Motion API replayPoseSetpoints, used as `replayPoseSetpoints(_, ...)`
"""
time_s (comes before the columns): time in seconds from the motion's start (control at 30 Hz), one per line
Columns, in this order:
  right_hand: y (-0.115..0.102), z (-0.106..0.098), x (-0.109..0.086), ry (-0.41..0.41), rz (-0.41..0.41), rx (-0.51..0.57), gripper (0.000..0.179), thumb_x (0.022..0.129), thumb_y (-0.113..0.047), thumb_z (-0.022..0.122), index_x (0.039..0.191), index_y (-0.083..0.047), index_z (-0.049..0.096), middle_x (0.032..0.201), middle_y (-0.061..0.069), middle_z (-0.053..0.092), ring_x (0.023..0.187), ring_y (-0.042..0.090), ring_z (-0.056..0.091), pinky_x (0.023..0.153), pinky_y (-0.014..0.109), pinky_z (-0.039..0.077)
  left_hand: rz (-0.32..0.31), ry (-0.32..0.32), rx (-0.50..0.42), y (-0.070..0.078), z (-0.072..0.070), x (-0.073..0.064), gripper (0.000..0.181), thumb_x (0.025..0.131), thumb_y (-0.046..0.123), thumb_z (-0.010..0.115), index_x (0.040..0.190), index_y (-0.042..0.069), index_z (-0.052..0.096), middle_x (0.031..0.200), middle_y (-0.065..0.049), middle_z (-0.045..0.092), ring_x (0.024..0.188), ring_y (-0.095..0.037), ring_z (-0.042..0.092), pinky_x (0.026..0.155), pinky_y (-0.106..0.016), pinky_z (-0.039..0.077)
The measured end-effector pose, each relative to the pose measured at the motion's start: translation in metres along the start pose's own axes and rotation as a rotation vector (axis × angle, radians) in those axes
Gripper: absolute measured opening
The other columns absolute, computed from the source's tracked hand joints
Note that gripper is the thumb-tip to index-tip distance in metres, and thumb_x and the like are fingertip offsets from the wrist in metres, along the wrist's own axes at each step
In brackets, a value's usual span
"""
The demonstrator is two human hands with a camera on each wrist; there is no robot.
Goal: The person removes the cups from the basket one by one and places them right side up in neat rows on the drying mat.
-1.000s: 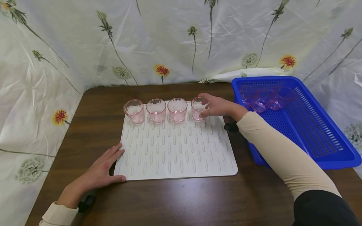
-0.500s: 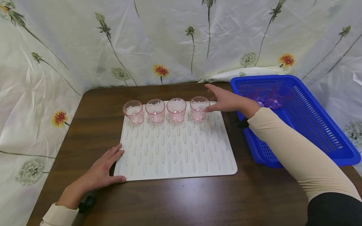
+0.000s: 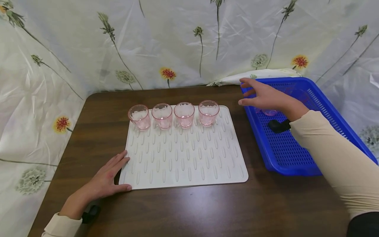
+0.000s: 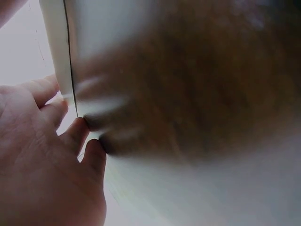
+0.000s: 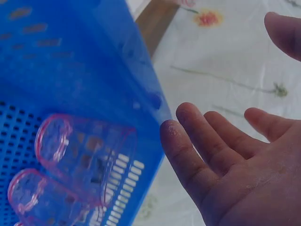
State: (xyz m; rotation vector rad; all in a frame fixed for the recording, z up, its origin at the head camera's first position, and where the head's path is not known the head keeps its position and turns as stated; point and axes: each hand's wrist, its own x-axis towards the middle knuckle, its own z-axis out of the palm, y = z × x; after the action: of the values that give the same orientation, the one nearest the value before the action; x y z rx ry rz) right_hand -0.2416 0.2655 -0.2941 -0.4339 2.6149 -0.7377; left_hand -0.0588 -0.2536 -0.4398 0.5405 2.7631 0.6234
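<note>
Right hand (image 3: 270,98), fingers extended and empty, hovers over the blue basket (image 3: 291,171) — a careless dip could knock its adjacent glasses (image 5: 84,157) together — while the left hand (image 3: 102,184), unclenched, touches the white mat (image 3: 184,154).

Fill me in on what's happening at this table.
A person is handling clear pink tumblers: four stand in a row along the far edge of a white rectangular ridged mat on a dark brown wooden table. The right-hand grip holds nothing and hovers by the far left part of a blue perforated plastic basket. At least two more tumblers are in there. The left-hand grip rests at the mat's left edge.
</note>
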Motion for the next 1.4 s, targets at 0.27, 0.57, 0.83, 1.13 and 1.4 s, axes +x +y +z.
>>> replayPoseSetpoints(0.27, 0.015, -0.013, -0.011, 0.056, 0.017, -0.003, 0.086, 0.098, -0.035, 0.060, 0.161, -0.016, 0.005, 0.161, 0.023, 0.026, 0.141, 0.047, 0.039, 0.110, 0.067, 0.035, -0.003, -0.004, 0.000, 0.001, 0.000, 0.000, 0.097, 0.077, 0.056, 0.077, 0.150, 0.006, 0.038, 0.164, -0.019, 0.022, 0.147, -0.045, 0.024, 0.114, -0.067, 0.029)
replayPoseSetpoints(0.57, 0.040, -0.029, -0.016, 0.078, 0.067, -0.013, 0.086, 0.100, -0.037, 0.056, 0.160, -0.012, -0.001, 0.160, 0.030, 0.023, 0.139, 0.052, 0.038, 0.107, 0.070, 0.035, -0.003, 0.000, 0.006, 0.001, 0.001, 0.000, 0.097, 0.077, 0.057, 0.076, 0.150, 0.006, 0.038, 0.164, -0.019, 0.022, 0.147, -0.046, 0.025, 0.115, -0.066, 0.029)
replayPoseSetpoints(0.83, 0.067, -0.037, -0.022, 0.116, 0.127, 0.014, 0.087, 0.101, -0.039, 0.053, 0.160, -0.009, -0.004, 0.159, 0.033, 0.022, 0.139, 0.055, 0.032, 0.107, 0.070, 0.033, -0.010, -0.013, 0.007, 0.002, 0.000, 0.000, 0.098, 0.076, 0.058, 0.076, 0.151, 0.007, 0.037, 0.165, -0.018, 0.021, 0.148, -0.045, 0.024, 0.115, -0.067, 0.029)
replayPoseSetpoints(1.13, 0.092, -0.045, -0.028, 0.172, 0.169, 0.003, 0.086, 0.101, -0.043, 0.050, 0.159, -0.007, -0.002, 0.157, 0.036, 0.022, 0.140, 0.058, 0.028, 0.105, 0.071, 0.032, -0.009, -0.015, 0.007, 0.002, 0.000, 0.000, 0.098, 0.077, 0.057, 0.076, 0.151, 0.006, 0.037, 0.165, -0.018, 0.021, 0.148, -0.045, 0.023, 0.115, -0.067, 0.029)
replayPoseSetpoints(1.4, 0.111, -0.047, -0.032, 0.267, 0.189, 0.005, 0.080, 0.101, -0.037, 0.049, 0.157, 0.002, 0.006, 0.153, 0.041, 0.025, 0.137, 0.059, 0.028, 0.105, 0.070, 0.031, -0.007, -0.013, 0.012, 0.002, 0.000, 0.001, 0.098, 0.077, 0.057, 0.076, 0.151, 0.006, 0.038, 0.164, -0.019, 0.021, 0.147, -0.046, 0.024, 0.114, -0.067, 0.030)
